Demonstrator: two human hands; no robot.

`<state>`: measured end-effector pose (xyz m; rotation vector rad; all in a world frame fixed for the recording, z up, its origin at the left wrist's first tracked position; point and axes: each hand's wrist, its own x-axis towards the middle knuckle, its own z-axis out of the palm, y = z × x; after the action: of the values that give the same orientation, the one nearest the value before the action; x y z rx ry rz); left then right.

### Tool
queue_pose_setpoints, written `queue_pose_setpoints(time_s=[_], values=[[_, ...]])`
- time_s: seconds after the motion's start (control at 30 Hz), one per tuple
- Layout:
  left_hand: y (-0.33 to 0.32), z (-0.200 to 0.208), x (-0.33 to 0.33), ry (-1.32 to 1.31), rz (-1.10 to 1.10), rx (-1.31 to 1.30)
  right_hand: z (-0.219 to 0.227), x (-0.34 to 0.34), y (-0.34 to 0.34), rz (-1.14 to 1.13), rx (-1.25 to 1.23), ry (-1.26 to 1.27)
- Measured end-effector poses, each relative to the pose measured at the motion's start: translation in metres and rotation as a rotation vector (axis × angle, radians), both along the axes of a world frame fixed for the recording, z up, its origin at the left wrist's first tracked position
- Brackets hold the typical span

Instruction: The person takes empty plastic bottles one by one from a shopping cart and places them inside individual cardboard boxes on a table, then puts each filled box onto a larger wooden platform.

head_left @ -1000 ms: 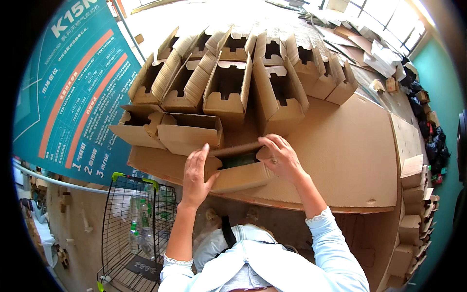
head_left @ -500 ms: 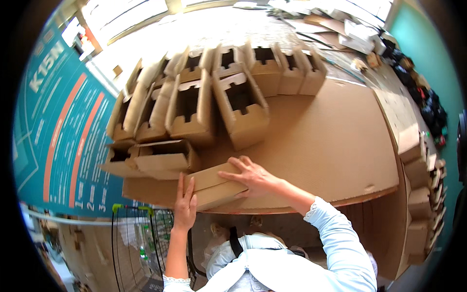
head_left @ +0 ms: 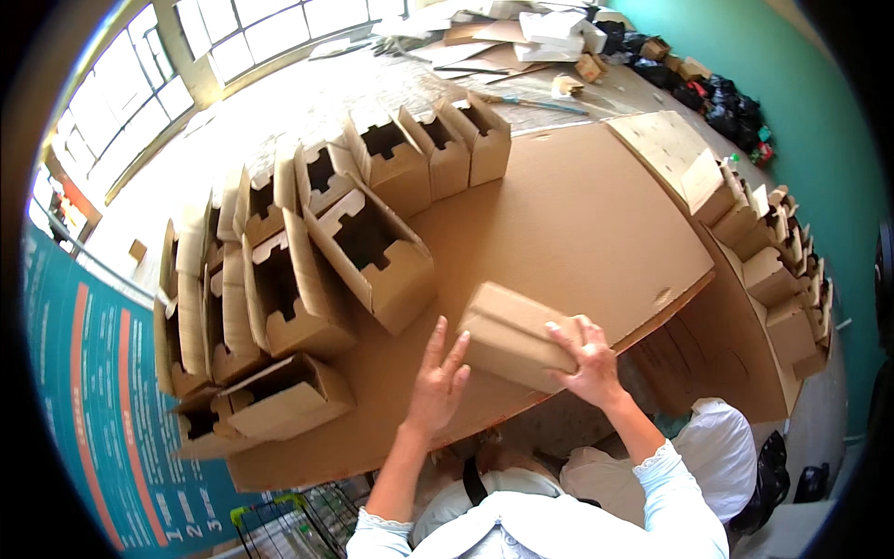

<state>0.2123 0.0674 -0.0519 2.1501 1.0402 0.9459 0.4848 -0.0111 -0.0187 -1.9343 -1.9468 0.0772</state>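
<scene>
A closed brown cardboard box [head_left: 507, 337] is tilted over the near edge of the cardboard-topped table [head_left: 559, 228]. My right hand [head_left: 589, 365] grips its right end, thumb below and fingers over the top. At its left end is my left hand [head_left: 438, 382], fingers apart and pointing up. The fingertips are close to the box side; whether they touch it I cannot tell. Left of my hands stand several open-topped cardboard boxes [head_left: 396, 279] with notched edges, grouped in rows. The nearest is a low open box [head_left: 298, 415] at the table's left end.
More cardboard boxes [head_left: 787, 331] are stacked along the right side. A white sack [head_left: 717, 456] stands below the table at the right. A wire cart [head_left: 293, 522] is at lower left beside a teal printed board [head_left: 93, 401]. Black bags [head_left: 736, 112] lie by the green wall.
The closed box has moved right, away from the low open box, with my right hand on it. My left hand has followed to the right. The whole view has turned rightward.
</scene>
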Motion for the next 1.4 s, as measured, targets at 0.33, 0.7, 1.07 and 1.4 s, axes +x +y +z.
queue_pose_setpoints(time_s=[0.33, 0.7, 1.07, 1.4], values=[[-0.032, -0.097, 0.065, 0.25, -0.212, 0.032, -0.057, 0.128, 0.163, -0.695, 0.264, -0.137], [-0.049, -0.088, 0.052, 0.497, -0.281, -0.062, -0.038, 0.137, 0.445, -0.61, 0.131, 0.018], [-0.028, -0.08, 0.036, 0.577, -0.262, -0.029, -0.015, 0.16, 0.506, 0.124, 0.019, 0.266], [-0.021, -0.091, 0.025, 0.656, -0.25, 0.046, 0.029, 0.572, 0.272, -0.941, 0.647, -0.408]])
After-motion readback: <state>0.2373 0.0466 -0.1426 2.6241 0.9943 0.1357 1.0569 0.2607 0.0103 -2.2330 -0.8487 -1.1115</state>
